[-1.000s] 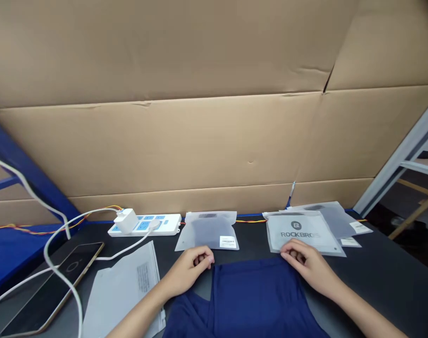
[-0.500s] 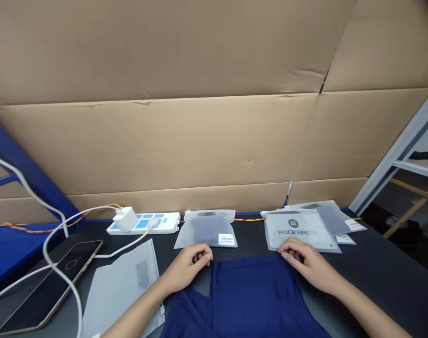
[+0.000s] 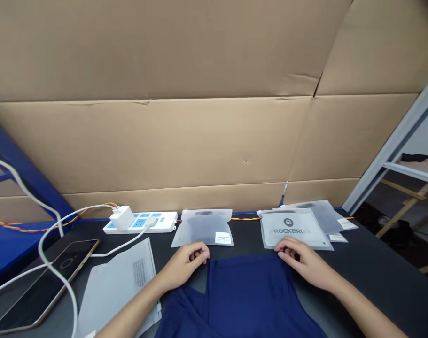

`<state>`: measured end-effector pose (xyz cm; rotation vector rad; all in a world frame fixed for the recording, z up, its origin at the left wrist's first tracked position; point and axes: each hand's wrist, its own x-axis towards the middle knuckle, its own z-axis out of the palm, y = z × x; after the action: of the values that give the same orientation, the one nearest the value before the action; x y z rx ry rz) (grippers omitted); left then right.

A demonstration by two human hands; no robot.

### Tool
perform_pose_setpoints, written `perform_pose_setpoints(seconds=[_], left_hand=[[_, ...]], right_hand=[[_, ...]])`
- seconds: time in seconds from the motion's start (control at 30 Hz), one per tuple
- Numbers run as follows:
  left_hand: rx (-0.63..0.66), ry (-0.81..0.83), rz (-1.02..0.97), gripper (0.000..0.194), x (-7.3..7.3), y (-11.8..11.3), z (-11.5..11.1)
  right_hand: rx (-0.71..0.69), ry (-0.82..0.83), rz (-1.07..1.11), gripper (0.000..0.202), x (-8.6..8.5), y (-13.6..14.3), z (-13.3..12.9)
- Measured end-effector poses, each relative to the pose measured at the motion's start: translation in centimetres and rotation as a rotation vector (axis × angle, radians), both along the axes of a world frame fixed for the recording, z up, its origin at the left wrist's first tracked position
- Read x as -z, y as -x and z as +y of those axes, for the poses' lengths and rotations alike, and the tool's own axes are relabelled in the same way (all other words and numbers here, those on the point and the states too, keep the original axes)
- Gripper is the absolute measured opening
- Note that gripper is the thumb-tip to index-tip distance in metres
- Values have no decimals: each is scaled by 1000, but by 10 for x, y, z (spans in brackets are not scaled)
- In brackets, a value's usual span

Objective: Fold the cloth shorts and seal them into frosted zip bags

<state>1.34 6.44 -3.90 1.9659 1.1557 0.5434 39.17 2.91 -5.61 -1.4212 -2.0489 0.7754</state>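
Note:
A navy blue garment (image 3: 247,295) lies on the black tabletop in front of me, its far edge nearly straight and its near part running out of view. My left hand (image 3: 187,263) is closed in a pinch at the far left corner of the cloth. At the far right corner, my right hand (image 3: 301,260) pinches the fabric, fingers curled. Just beyond my right fingers rests a frosted zip bag (image 3: 294,238) printed ROCKBROS. Another frosted bag (image 3: 203,227) with a white barcode label sits beyond my left hand. What kind of garment it is, I cannot make out.
A frosted zip bag (image 3: 111,286) lies partly under my left forearm. Further left are a smartphone (image 3: 46,284), white cables and a power strip (image 3: 167,223) with a charger (image 3: 122,218). More bags (image 3: 322,216) and a pen (image 3: 284,193) are at the back right, before a cardboard wall (image 3: 185,145).
The whole view has shifted slightly, so things appear a little further left. Both hands stay at the same corners of the garment.

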Motion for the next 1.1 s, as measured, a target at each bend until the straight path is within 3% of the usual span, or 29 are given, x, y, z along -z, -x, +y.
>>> perform_pose_setpoints(seconds=[1.1], left_hand=[[3, -20, 18, 32, -5, -1, -4]], right_hand=[[-4, 5, 3, 24, -1, -1, 0]])
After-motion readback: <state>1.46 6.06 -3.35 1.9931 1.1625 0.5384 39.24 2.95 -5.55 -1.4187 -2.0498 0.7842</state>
